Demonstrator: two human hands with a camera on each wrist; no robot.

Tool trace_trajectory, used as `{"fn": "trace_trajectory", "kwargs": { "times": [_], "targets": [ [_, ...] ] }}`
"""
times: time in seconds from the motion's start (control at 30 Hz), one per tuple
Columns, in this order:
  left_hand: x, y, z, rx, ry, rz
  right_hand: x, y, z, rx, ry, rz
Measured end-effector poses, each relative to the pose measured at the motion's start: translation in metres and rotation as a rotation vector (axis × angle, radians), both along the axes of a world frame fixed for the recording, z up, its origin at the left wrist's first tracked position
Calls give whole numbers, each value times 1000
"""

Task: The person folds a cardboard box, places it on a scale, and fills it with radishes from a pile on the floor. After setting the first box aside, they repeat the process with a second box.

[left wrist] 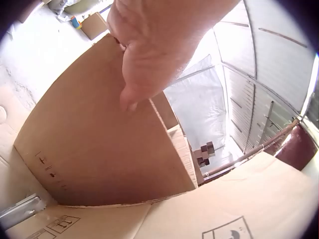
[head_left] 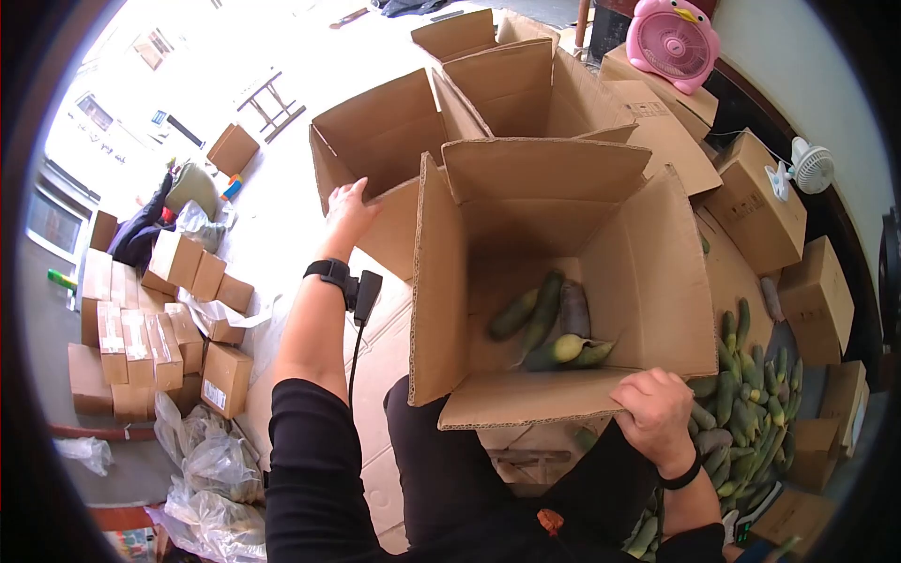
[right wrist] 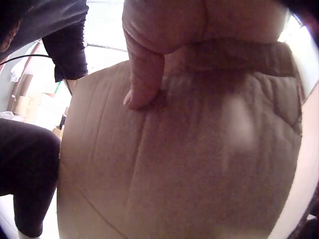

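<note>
- Near box [head_left: 544, 216]: brown corrugated cardboard, open, before the person's knees, partly hiding the left box [head_left: 380, 122].
- Vegetable pile [head_left: 751, 403], green, at right.
- Right hand [head_left: 654, 413]: fingers pinching the near flap [head_left: 526, 399].
- Left hand [head_left: 349, 220]: pinching the left box's edge.
- A few vegetables [head_left: 542, 310] inside the near box.

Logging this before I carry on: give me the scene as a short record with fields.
Left hand: grips the rim of the rear-left box
Right hand: grips the near flap of the front box
Box state: both open at the top
Front box contents: a few long vegetables, mostly green
Right of front box: a vegetable heap
Fans: pink fan, white fan
</note>
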State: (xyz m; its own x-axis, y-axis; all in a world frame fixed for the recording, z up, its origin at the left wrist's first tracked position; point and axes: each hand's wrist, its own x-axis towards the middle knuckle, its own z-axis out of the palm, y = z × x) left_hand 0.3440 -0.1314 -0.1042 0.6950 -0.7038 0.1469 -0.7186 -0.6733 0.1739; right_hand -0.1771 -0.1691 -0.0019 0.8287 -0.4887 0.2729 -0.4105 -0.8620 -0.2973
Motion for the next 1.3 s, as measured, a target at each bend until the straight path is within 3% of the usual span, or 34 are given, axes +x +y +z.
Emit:
{"fn": "trace_trajectory", "kwargs": {
  "times": [0.03, 0.1, 0.17, 0.23, 0.37, 0.43, 0.57, 0.83, 0.97, 1.03, 1.13, 1.3],
  "targets": [
    [-1, -3, 2, -1, -1, -6, 0, 0, 0, -3, 2, 6],
    [-4, -9, 4, 176, 229, 86, 1, -2, -1, -5, 5, 2],
    [-12, -10, 2, 148, 224, 69, 2, -3, 1, -19, 22, 22],
    [-11, -3, -3, -45, 133, -62, 1, -5, 0, -7, 19, 18],
    [-28, 14, 2, -409, 189, -254, 0, -9, -2, -27, -5, 22],
    [-84, 33, 37, -569, 562, -196, -2, -10, -2, 5, 4, 4],
    [-163, 78, 74, -651, 817, -147, -5, -7, -2, 15, 4, -8],
    [-264, 136, 86, -748, 1072, -322, -15, -1, -13, -50, -85, -16],
    [-286, 137, 87, -814, 1107, -258, -32, 3, -10, 143, -382, 75],
    [-289, 135, 92, -795, 1097, -242, -49, 6, 5, 464, -758, 32],
    [-285, 133, 93, -798, 1067, -240, -92, 5, 7, 378, -828, -148],
    [-281, 127, 89, -735, 1012, -248, -177, 10, -35, 608, -780, -501]
  ]
}}
